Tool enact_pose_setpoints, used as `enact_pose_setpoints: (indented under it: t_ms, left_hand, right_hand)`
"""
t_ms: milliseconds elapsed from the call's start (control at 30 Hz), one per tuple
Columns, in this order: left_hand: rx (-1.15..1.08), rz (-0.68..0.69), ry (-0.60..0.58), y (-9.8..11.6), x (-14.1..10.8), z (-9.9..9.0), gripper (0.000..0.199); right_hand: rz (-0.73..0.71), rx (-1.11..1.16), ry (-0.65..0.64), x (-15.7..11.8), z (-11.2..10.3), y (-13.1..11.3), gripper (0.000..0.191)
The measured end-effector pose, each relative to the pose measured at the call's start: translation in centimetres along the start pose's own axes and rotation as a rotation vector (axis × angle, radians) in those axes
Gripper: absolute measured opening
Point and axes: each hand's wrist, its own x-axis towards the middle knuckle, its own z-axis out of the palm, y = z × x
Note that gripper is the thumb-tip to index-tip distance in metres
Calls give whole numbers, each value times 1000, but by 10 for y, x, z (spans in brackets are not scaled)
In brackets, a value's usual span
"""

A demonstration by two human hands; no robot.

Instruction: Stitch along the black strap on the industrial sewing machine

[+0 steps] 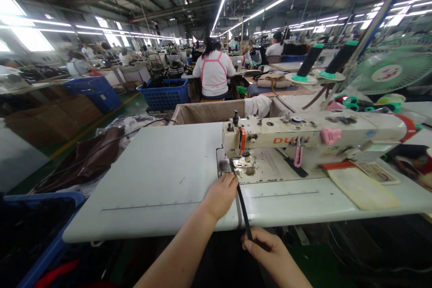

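Note:
A narrow black strap runs from under the needle area of a white sewing machine toward me and over the table's front edge. My left hand rests on the table just in front of the presser foot, its fingers closed together on the strap's far part; the fingertips are partly hidden. Below the table edge, my right hand pinches the strap's near part between thumb and fingers. Between the two hands the strap is fairly straight.
Pink thread snips hang on the machine. A yellowish cloth pad lies at the right. Black thread cones and a green fan stand behind. A blue crate is at the lower left. Ahead, a person sits facing away.

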Motion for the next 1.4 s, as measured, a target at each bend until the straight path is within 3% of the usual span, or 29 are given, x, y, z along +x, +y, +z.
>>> enact_pose_setpoints:
  t_ms: [100,267,1400]
  left_hand:
    - [-11,-2,-4,1,1,-2,19]
    - [2,12,-3,0,0,-2,19]
    - [-32,-12,1,0,0,1,24]
  right_hand:
    - [43,73,35,4,2,-1,58]
    - [137,181,-24,5,6,-7,69]
    - [134,129,-56,-11,2,-21,63]
